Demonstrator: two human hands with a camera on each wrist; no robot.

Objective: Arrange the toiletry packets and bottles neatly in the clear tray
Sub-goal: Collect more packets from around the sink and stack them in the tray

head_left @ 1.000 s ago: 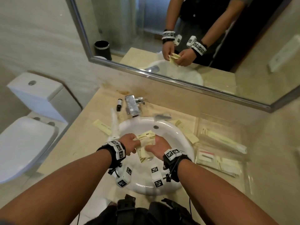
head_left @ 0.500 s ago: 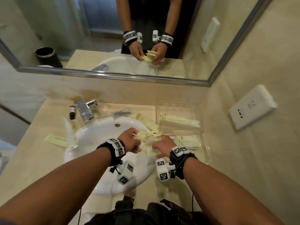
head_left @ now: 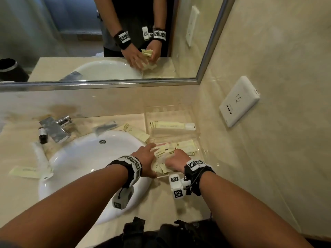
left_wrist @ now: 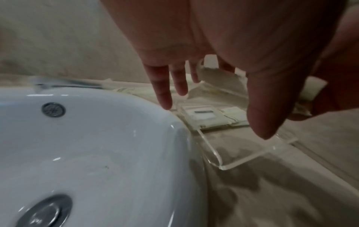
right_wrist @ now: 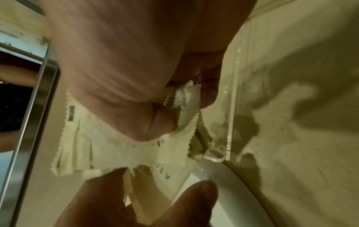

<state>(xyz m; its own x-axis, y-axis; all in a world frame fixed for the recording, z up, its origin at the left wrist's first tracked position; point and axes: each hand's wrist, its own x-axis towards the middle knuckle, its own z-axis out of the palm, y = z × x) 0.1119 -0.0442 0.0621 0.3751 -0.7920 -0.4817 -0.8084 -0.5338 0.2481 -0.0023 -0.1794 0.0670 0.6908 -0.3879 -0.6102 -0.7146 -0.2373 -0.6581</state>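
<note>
The clear tray [head_left: 169, 108] stands on the counter right of the sink. My right hand [head_left: 174, 158] grips a bunch of pale yellow packets [head_left: 163, 154] low over the tray's near compartment; the right wrist view shows them [right_wrist: 120, 153] clamped between thumb and curled fingers beside the tray wall [right_wrist: 233, 107]. My left hand [head_left: 151, 149] is at the bunch's left side with its fingers [left_wrist: 161, 86] straight and spread above the tray rim [left_wrist: 213, 152]. More packets [head_left: 186, 146] lie in the near compartment. A pale tube [head_left: 172, 125] lies in the far one.
Loose packets [head_left: 136, 132] lie between the white sink [head_left: 86, 158] and the tray. Another packet [head_left: 25, 171] and a clear-wrapped item [head_left: 42, 160] lie left of the sink. A small dark bottle [head_left: 42, 136] stands by the faucet [head_left: 53, 128]. Wall with socket [head_left: 239, 101] is close on the right.
Both hands carried the packet bunch from over the sink rightward to the tray's near compartment. My left hand's fingers have straightened off the bunch. The view swung right.
</note>
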